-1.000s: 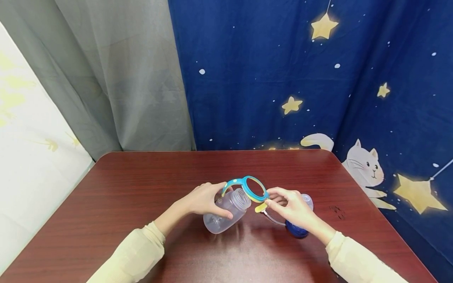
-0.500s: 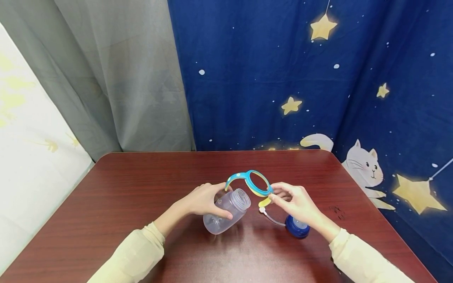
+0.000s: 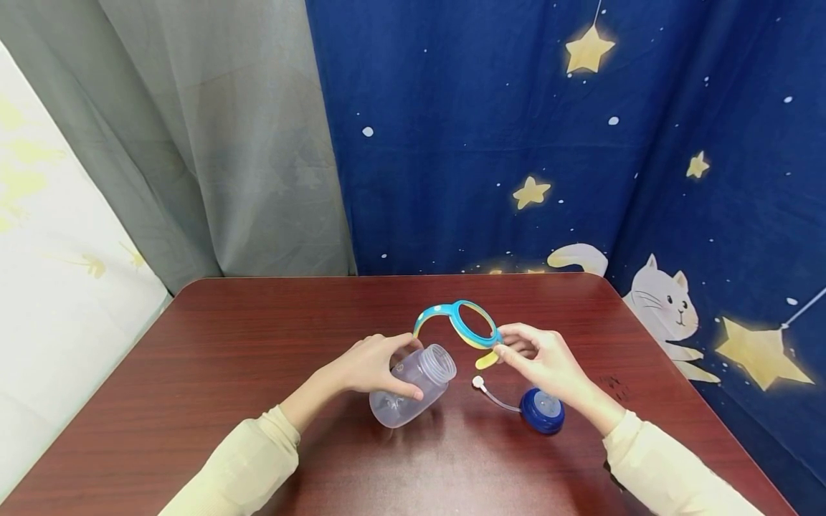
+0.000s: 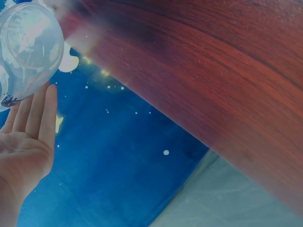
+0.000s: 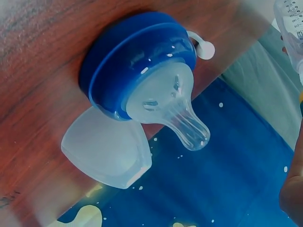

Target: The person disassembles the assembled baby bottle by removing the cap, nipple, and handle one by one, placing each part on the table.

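Observation:
My left hand [image 3: 374, 362] grips a translucent baby bottle [image 3: 416, 387], which lies tilted with its bare threaded mouth up and to the right. In the left wrist view the rounded base of the bottle shows above my fingers [image 4: 35, 113]. My right hand [image 3: 542, 362] pinches the edge of a blue and yellow bottle handle [image 3: 442, 309], its ring held up beyond the bottle mouth. Below that hand, a dark blue screw collar [image 3: 533, 419] lies on the table. A clear teat [image 5: 182, 113] stands out of it, and a thin straw [image 3: 498, 400] ends in a white weight [image 3: 477, 382].
A frosted cap [image 5: 109, 151] lies beside the collar in the right wrist view; in the head view my right hand hides it. The brown table [image 3: 258, 322] reaches back to a grey curtain [image 3: 258, 143] and a blue star-patterned curtain [image 3: 452, 143].
My right hand has lifted the handle up and slightly right, away from the bottle mouth. The collar and straw weight show more fully now. My left hand and the bottle have barely moved.

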`<state>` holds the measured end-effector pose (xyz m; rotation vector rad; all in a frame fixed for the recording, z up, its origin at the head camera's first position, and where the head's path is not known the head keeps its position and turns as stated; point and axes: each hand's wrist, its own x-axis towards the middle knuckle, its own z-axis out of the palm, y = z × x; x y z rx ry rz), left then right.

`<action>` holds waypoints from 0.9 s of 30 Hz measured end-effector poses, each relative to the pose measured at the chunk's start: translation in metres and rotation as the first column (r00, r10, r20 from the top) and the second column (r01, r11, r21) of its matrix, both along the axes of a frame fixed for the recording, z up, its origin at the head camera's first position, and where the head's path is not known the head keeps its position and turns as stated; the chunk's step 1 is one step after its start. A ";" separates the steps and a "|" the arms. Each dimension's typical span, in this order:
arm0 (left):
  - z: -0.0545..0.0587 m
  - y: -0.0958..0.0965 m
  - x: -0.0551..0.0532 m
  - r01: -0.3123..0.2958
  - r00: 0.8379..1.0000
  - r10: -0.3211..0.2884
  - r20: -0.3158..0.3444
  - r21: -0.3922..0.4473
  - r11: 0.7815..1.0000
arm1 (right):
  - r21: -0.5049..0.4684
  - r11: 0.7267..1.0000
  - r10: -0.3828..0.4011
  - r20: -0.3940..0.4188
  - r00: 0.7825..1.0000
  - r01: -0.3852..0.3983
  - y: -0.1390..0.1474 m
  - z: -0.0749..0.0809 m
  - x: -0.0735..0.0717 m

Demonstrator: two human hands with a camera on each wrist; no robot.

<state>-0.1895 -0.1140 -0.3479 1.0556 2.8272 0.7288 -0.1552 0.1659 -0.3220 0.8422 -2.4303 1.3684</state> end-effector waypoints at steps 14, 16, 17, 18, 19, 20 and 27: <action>0.000 0.001 0.001 0.005 1.000 -0.005 0.012 0.001 1.000 | -0.001 0.999 -0.036 -0.043 0.998 0.036 0.001 0.013 -0.002; 0.000 0.001 0.001 0.006 1.000 -0.006 0.016 0.004 1.000 | -0.004 0.999 -0.039 -0.043 0.998 0.039 0.001 0.014 -0.002; 0.000 0.001 0.001 0.006 1.000 -0.006 0.017 0.004 1.000 | -0.005 0.999 -0.041 -0.043 0.998 0.041 0.001 0.015 -0.002; 0.000 0.001 0.001 0.006 1.000 -0.006 0.018 0.004 1.000 | -0.007 0.999 -0.041 -0.042 0.998 0.041 0.001 0.016 -0.002; 0.000 0.001 0.001 0.006 1.000 -0.006 0.019 0.005 1.000 | -0.009 0.999 -0.042 -0.041 0.998 0.041 0.001 0.017 -0.002; 0.000 0.001 0.001 0.007 1.000 -0.007 0.019 0.004 1.000 | -0.012 0.999 -0.041 -0.042 0.998 0.041 0.001 0.017 -0.002; 0.000 0.001 0.001 0.013 1.000 -0.013 0.012 0.008 1.000 | -0.021 0.999 -0.047 -0.065 0.997 0.046 0.000 0.020 -0.004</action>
